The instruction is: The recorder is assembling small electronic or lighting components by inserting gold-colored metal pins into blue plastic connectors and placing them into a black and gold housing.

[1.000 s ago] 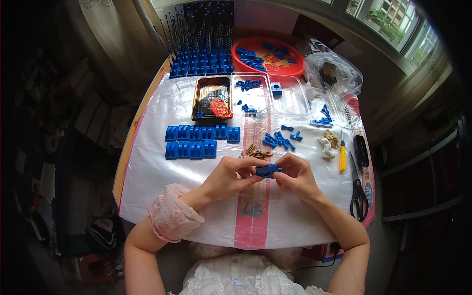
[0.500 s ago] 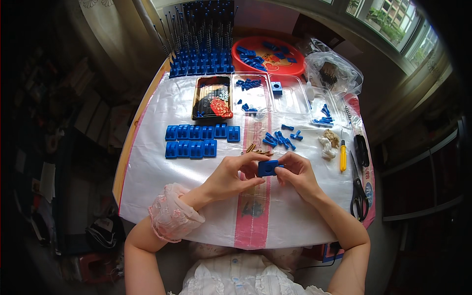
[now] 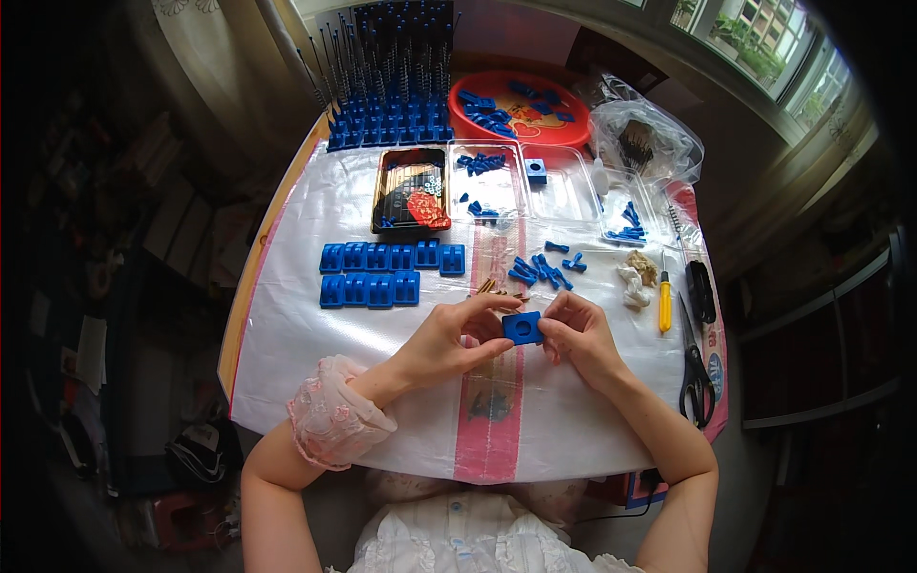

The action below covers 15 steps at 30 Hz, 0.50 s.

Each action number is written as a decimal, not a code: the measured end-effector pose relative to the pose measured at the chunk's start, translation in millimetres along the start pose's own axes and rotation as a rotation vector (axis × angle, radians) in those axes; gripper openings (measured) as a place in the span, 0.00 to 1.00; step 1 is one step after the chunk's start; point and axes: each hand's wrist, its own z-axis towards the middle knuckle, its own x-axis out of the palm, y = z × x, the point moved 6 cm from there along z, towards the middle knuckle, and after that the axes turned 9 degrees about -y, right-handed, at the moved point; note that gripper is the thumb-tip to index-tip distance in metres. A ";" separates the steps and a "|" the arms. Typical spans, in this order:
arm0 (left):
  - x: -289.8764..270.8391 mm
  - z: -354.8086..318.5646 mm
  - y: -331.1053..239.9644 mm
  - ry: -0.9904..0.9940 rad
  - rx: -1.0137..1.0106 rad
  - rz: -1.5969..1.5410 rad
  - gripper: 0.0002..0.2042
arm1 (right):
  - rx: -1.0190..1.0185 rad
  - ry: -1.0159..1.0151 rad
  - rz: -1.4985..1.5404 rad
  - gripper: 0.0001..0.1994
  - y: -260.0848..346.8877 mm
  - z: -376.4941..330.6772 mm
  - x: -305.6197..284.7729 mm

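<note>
**One blue block held between two hands**

Two rows of flat blue plastic blocks (image 3: 382, 274) lie left, perhaps eleven; edges blur. The left hand (image 3: 451, 341) and right hand (image 3: 578, 334) have fingers clamped on one square blue plastic block (image 3: 522, 328) above the plastic-covered surface (image 3: 315, 349), partly hiding it.

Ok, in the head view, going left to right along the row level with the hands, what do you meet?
Lace cuff → left hand → blue block held between both hands → right hand → yellow-handled screwdriver → scissors.
</note>
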 end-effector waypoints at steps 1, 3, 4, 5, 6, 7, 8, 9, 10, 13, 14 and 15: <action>0.8 0.0 1.6 0.012 0.004 -0.006 0.23 | 0.008 0.000 0.005 0.06 0.0 0.0 -0.4; 2.0 -0.1 5.0 0.032 -0.014 -0.039 0.23 | 0.023 -0.001 0.015 0.06 0.2 0.1 -0.8; 2.4 -0.4 6.8 0.039 -0.038 -0.065 0.23 | 0.025 0.000 0.022 0.06 -0.3 0.2 -0.9; 2.8 -0.5 8.8 0.047 -0.061 -0.092 0.23 | 0.028 0.000 0.030 0.06 -1.2 0.4 -1.2; 2.9 -0.2 10.4 0.052 -0.064 -0.106 0.23 | 0.031 0.001 0.037 0.06 -1.6 0.5 -1.4; 2.5 -0.1 12.6 0.056 -0.068 -0.119 0.23 | 0.032 0.005 0.034 0.06 -1.9 0.6 -0.9; 2.2 -0.2 13.6 0.059 -0.073 -0.132 0.22 | 0.034 0.010 0.030 0.07 -1.8 0.6 -0.5; 1.9 -0.7 13.7 0.059 -0.081 -0.135 0.22 | 0.036 0.015 0.027 0.07 -1.8 0.7 0.0; 2.3 -0.5 13.7 0.062 -0.089 -0.139 0.21 | 0.036 0.017 0.025 0.07 -1.7 0.5 -0.3; 2.9 -0.2 15.3 0.074 -0.111 -0.143 0.20 | 0.041 0.023 0.021 0.07 -1.6 0.0 -0.6; 3.0 -0.2 16.0 0.078 -0.117 -0.143 0.19 | 0.046 0.024 0.020 0.07 -1.5 0.0 -0.5; 3.6 -0.1 16.5 0.085 -0.129 -0.158 0.19 | 0.050 0.025 0.019 0.07 -1.4 -0.1 -0.3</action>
